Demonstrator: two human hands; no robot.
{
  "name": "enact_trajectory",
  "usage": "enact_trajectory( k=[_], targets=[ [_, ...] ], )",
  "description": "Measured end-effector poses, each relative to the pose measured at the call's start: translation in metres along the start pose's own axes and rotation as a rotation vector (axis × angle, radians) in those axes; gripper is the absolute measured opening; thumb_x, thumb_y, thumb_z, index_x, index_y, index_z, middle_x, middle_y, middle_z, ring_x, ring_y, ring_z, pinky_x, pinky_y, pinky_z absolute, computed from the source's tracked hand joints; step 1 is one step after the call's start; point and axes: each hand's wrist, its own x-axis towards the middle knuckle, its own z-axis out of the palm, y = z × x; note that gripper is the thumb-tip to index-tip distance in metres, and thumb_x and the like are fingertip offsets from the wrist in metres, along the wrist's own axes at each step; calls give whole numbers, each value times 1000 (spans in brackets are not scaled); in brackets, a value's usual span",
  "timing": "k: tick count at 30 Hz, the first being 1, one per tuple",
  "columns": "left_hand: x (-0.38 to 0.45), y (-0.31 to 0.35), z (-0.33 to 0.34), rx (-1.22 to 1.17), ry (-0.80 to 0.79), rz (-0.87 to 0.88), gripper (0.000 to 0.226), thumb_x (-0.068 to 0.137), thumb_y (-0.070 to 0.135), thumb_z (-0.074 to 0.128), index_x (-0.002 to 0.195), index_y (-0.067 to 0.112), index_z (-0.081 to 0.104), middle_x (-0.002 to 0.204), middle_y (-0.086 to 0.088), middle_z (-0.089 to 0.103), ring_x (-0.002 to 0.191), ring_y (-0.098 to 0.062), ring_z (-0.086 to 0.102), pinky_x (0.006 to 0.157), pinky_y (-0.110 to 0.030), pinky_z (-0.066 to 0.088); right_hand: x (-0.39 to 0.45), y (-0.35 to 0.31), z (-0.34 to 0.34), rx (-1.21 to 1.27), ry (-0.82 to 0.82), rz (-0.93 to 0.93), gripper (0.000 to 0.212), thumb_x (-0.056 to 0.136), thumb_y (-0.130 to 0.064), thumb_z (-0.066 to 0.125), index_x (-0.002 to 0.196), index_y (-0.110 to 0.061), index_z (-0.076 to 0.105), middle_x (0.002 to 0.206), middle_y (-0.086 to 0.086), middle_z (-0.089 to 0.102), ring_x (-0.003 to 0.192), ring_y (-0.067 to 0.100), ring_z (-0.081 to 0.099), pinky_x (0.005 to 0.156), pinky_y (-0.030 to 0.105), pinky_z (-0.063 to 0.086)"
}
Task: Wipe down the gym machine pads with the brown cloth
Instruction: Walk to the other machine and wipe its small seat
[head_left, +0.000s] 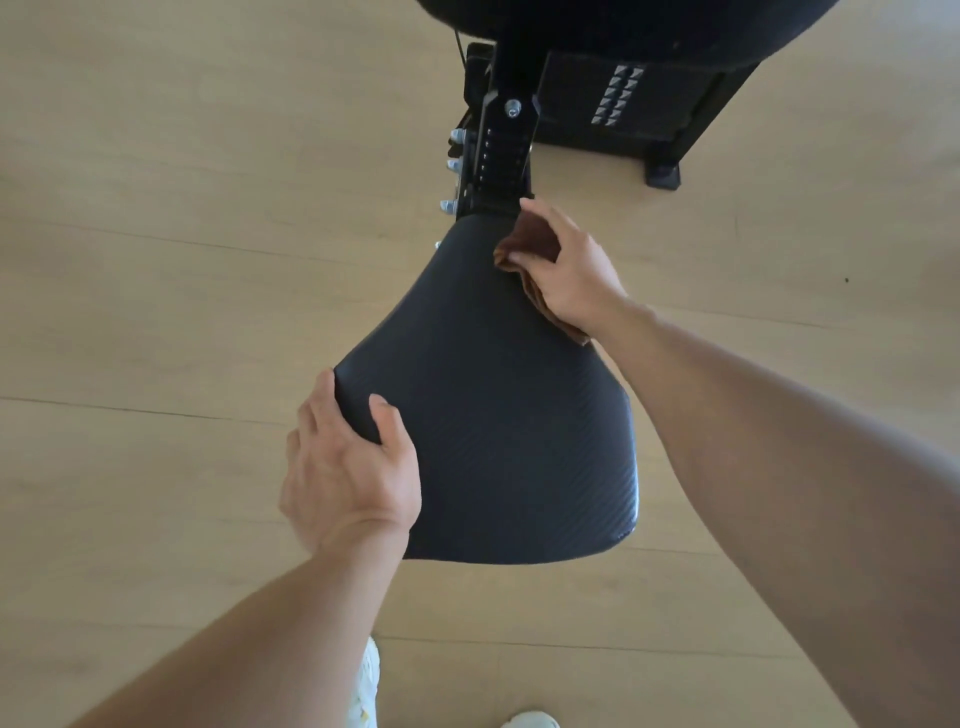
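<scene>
While your right hand (569, 270) presses the folded brown cloth (530, 244) on the seat pad (488, 405) at its narrow far right edge, your left hand (348, 467) grips the near left corner, thumb on top. Seat looks mid-wipe; the upper pad (613, 26) likely remains.

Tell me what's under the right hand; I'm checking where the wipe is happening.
Under the right hand lies the folded brown cloth, pressed on the seat pad at its narrow far right edge. The pad surface beneath the cloth is covered.
</scene>
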Motion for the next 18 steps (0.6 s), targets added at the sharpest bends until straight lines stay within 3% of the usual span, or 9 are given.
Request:
enact_trajectory(
  k=[2,4,8,11,12,14,16,18],
  targets=[
    [0,0,-1,9,-1,6,56,97,47,37,149,26,36,148,3,50,129,-26,49,95,-48,41,-10,12,-6,50,-23,46,57,92,-30,72,146,-35,51,134,-5,65,124,15,60,107,28,44],
    [0,-1,-1,10,-7,14,56,97,47,37,149,26,35,149,3,50,129,-27,50,96,-48,41,-29,25,-10,95,-3,102,51,92,-32,71,140,-36,56,125,-7,69,115,13,64,102,28,48],
    [1,-4,-3,-16,-20,30,57,97,48,36,150,26,34,149,1,49,130,-29,49,99,-50,40,-95,41,-17,204,42,205,35,92,-33,70,123,-46,63,99,-14,76,81,8,68,68,28,52],
    [1,-6,-4,-18,-24,46,57,98,48,35,150,25,33,149,-1,49,130,-31,49,98,-50,40,-155,41,-21,238,136,269,34,93,-34,67,122,-52,61,108,-19,74,84,6,68,59,20,53],
    [1,-7,-3,-19,-25,54,57,98,48,35,150,24,34,149,-1,49,129,-31,49,98,-50,40,-177,38,-19,258,177,301,34,94,-36,66,122,-55,59,110,-20,73,76,5,65,48,15,48],
    [3,-8,-3,-38,-23,65,57,98,47,35,150,23,34,149,-3,49,129,-32,49,97,-51,41,-218,33,-8,333,239,382,34,96,-39,65,121,-60,57,106,-17,72,59,8,60,35,19,40],
    [4,-11,-4,-54,-42,70,57,99,46,36,151,22,33,151,-2,48,131,-32,48,98,-51,41,-246,29,10,384,332,408,33,96,-41,64,121,-60,57,110,-12,73,66,13,63,49,26,48],
    [5,-15,-9,-72,-99,101,58,101,46,35,153,20,30,154,-3,44,134,-32,46,99,-51,41,-263,24,27,262,410,400,34,97,-39,64,127,-54,57,133,-16,64,103,13,66,80,33,52]
  ],
)
